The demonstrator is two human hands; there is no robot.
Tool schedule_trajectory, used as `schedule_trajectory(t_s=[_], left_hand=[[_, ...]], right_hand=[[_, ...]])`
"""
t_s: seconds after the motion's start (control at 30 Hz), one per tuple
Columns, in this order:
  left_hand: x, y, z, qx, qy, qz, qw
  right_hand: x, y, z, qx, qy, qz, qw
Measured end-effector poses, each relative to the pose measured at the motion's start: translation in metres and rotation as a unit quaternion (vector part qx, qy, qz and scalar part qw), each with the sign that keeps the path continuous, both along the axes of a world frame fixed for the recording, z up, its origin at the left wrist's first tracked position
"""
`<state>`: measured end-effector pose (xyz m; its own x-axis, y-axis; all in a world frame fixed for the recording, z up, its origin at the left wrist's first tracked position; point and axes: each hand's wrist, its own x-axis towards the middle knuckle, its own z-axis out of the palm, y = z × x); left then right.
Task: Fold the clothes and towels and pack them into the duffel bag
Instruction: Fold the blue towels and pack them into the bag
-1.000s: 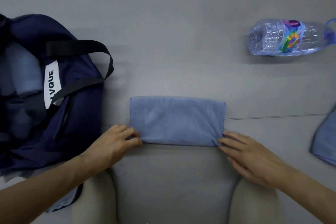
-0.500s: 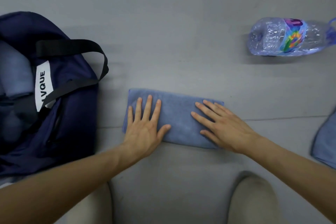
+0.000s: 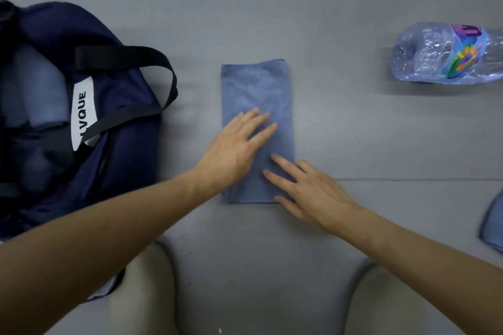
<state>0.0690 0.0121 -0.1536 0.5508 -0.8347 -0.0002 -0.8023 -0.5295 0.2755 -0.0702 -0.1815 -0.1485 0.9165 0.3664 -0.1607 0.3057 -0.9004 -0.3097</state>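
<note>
The towel (image 3: 255, 90), lying crosswise half a second ago, now runs near-to-far at centre. Left hand (image 3: 234, 149) and right hand (image 3: 310, 193) press it flat, fingers straight, grasping nothing. Next fold is probably due; bag (image 3: 130, 160) waits left.

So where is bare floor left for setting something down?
Bare floor lies beyond the towel and between it and the bottle on the right. The strip between the duffel bag and the towel is narrow, with the left arm across it.
</note>
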Motion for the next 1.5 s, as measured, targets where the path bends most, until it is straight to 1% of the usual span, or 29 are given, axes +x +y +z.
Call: schedule_trajectory(t_s=[0.07,0.17,0.27,0.4,0.53,0.6,0.7,0.77,0.8,0.87,0.93,0.97,1.13,1.27,1.3,1.37,1.43,1.47,1.5], left_hand=[[-0.04,0.021,0.001,0.009,0.045,-0.064,0.997],[-0.071,0.058,-0.004,0.046,0.072,-0.095,0.992],[-0.066,0.081,-0.013,0.073,0.048,-0.124,0.988],[-0.058,0.078,-0.017,0.07,0.039,-0.131,0.988],[-0.06,0.074,-0.017,0.049,0.046,-0.105,0.992],[-0.059,0.072,-0.015,0.041,0.052,-0.092,0.994],[-0.059,0.061,-0.008,0.003,0.056,-0.043,0.997],[-0.058,0.051,0.0,-0.024,0.069,0.016,0.997],[-0.055,0.047,0.005,-0.023,0.081,0.049,0.995],[-0.048,0.041,0.013,-0.018,0.124,0.097,0.987],[-0.038,0.038,0.019,-0.007,0.164,0.125,0.978],[-0.033,0.037,0.022,-0.005,0.174,0.133,0.976],[-0.012,0.028,0.026,-0.025,0.199,0.198,0.96],[0.001,0.023,0.019,-0.029,0.18,0.208,0.961],[0.002,0.022,0.018,-0.031,0.173,0.209,0.962],[0.006,0.02,0.015,-0.024,0.154,0.202,0.967],[0.009,0.019,0.012,-0.016,0.107,0.178,0.978],[0.01,0.019,0.01,-0.02,0.067,0.156,0.985],[0.012,0.021,0.006,-0.03,0.015,0.128,0.991]], right_hand=[[-0.007,-0.008,-0.004,-0.003,-0.024,0.023,0.999],[-0.024,-0.02,-0.017,-0.032,-0.058,0.056,0.996],[-0.032,-0.024,-0.024,-0.036,-0.062,0.058,0.996],[-0.023,-0.023,-0.022,-0.024,-0.082,0.033,0.996],[-0.006,-0.018,-0.015,0.004,-0.114,0.002,0.993],[0.002,-0.012,-0.008,0.033,-0.105,-0.047,0.993],[0.009,-0.001,0.003,0.086,-0.037,-0.145,0.985],[0.013,0.001,0.009,0.104,0.012,-0.17,0.98],[0.015,0.0,0.01,0.103,0.02,-0.166,0.98],[0.018,-0.004,0.012,0.061,0.027,-0.122,0.99],[0.02,-0.008,0.011,0.014,0.047,-0.081,0.995],[0.021,-0.008,0.01,0.009,0.052,-0.081,0.995],[0.047,-0.007,0.015,0.064,0.031,-0.174,0.982],[0.067,-0.014,0.015,0.02,0.047,-0.183,0.982],[0.071,-0.015,0.014,0.014,0.04,-0.187,0.981],[0.075,-0.015,0.011,0.002,-0.017,-0.169,0.986],[0.072,-0.013,0.006,-0.017,-0.114,-0.099,0.988],[0.069,-0.012,0.003,-0.023,-0.159,-0.054,0.986],[0.065,-0.012,0.0,-0.031,-0.183,-0.018,0.983]])
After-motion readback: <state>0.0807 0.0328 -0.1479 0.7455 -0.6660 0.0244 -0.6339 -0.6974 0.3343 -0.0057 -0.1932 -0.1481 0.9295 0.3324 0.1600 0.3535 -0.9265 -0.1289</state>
